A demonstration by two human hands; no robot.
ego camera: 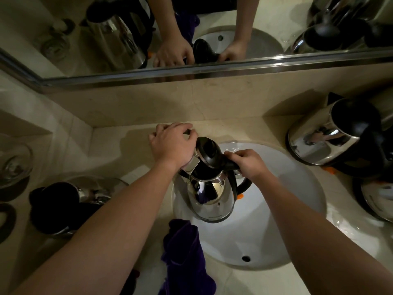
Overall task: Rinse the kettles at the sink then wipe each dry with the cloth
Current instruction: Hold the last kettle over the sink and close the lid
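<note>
Right hand point(248, 165) gripped steel kettle point(212, 192) handle over sink point(297, 209), left hand point(172, 145) curled round tap point(192, 165), purple cloth point(185, 252) at basin edge

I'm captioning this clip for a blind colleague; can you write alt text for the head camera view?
A person's right hand grips the black handle of a shiny steel kettle with a black lid held over a white oval sink, while the left hand holds the tap fitting behind it. A dark purple cloth lies over the sink's near rim.
</note>
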